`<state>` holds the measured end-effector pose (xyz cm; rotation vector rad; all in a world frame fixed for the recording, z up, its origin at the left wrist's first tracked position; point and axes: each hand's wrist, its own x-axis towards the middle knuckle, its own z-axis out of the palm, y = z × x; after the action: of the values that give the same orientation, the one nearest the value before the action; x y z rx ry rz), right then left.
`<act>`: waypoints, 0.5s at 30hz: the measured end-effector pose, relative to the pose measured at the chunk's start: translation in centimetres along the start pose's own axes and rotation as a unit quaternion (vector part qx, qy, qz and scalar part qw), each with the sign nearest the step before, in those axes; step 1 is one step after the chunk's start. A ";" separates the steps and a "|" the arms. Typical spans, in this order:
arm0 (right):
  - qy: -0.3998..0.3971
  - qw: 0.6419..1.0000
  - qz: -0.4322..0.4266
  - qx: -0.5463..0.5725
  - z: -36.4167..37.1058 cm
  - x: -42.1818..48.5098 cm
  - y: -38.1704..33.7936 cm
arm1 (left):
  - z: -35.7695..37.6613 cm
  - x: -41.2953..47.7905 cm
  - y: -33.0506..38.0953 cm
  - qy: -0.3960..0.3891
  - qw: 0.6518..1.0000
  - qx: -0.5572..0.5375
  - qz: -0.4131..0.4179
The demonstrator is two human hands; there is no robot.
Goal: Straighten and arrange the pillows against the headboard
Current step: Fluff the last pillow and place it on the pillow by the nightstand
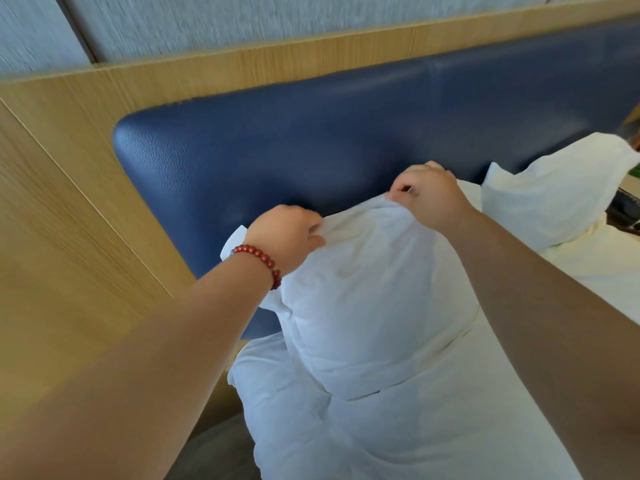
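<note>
1. Left hand (287,233) first: the fingers are curled in tight with the thumb tucked below. They bunch the white cover at the top edge of the near pillow (363,306), close to its left corner.
2. A red bead bracelet (259,261) sits round that wrist, right against the pillow's side.
3. Over to the right hand (429,195): it is curled too, fingertips and thumb pinching a fold of the same top edge further along. Neither hand is spread flat, and both have cloth in their grip.
4. Between the two hands the fabric is drawn up into a ridge, with creases running down from it.
5. The near pillow stands plump on its lower edge on the bed, its top up by the blue padded headboard (311,140). From here I cannot tell whether it touches the padding.
6. A small white corner of the cover pokes out to the left, behind the left wrist.
7. A second pillow (554,199) lies to the right, just beyond the right hand. It leans at the headboard with one corner peaked upward.
8. White bedding (450,427) lies rumpled at the foot of the near pillow.
9. A light wooden panel (69,202) frames the headboard on the left and along the top, with a grey textured wall (207,26) above.
</note>
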<state>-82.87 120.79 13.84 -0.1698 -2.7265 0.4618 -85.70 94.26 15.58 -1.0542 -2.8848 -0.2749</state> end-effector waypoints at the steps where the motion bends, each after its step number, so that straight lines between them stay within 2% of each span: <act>1: 0.019 0.999 0.015 0.039 -0.2 0.1 0.2 | 0.1 0.1 -0.2 0.008 1.000 0.011 -0.009; 3: 0.019 0.995 0.037 0.092 0.0 0.2 0.5 | 0.3 0.2 -0.7 0.039 0.998 -0.038 -0.041; 5: 0.023 0.998 0.010 0.061 0.7 0.2 0.7 | 0.4 -0.1 -1.2 0.079 0.987 -0.116 -0.072; 8: 0.024 0.999 -0.034 0.005 0.5 0.3 2.1 | 1.0 -0.7 -1.4 0.115 0.973 -0.174 -0.104; 11: -0.020 0.998 0.051 -0.007 -0.9 0.2 5.8 | 1.8 -1.0 -1.5 0.139 0.964 -0.195 -0.115; 13: -0.011 0.991 0.118 0.063 -1.4 -0.1 7.9 | 2.3 -1.1 -1.3 0.153 0.963 -0.189 -0.114; 15: 0.012 0.977 0.146 0.152 -1.4 -0.1 8.8 | 2.5 -0.9 -1.0 0.167 0.962 -0.181 -0.116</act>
<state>-81.74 129.47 11.98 -0.4917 -2.5730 0.9439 -85.64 93.36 12.84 -0.6178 -2.6965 -0.9272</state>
